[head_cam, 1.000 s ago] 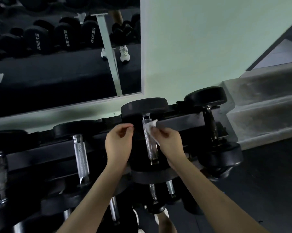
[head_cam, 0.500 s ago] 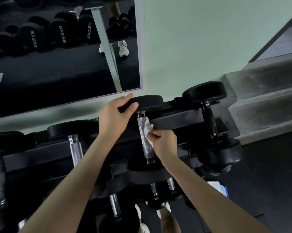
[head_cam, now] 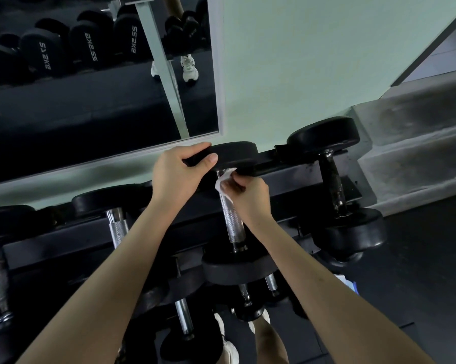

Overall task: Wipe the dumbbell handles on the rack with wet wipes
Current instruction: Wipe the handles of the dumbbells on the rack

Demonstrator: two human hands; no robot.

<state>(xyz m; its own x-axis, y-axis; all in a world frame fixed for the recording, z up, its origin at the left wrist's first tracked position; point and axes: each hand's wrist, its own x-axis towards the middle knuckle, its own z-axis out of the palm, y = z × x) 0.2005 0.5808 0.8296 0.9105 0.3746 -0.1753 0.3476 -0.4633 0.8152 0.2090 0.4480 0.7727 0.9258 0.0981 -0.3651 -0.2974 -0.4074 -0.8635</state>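
A black dumbbell with a knurled chrome handle (head_cam: 231, 219) lies on the top tier of the black rack (head_cam: 287, 177). My left hand (head_cam: 179, 172) grips the dumbbell's far weight head (head_cam: 234, 155), thumb on its near face. A white wet wipe (head_cam: 223, 183) is pinched in my right hand (head_cam: 247, 198) and pressed round the far end of the handle. The near weight head (head_cam: 237, 269) sits below my right wrist.
More dumbbells lie on the rack: one with a dark handle (head_cam: 333, 185) to the right, chrome-handled ones (head_cam: 117, 227) to the left and on lower tiers. A wall mirror (head_cam: 90, 101) is behind. Concrete steps (head_cam: 410, 153) rise at right. A blue-white packet (head_cam: 349, 283) lies on the floor.
My left hand rose from beside the handle and took hold of the far weight head. My right hand slid the wipe up the handle toward that head.
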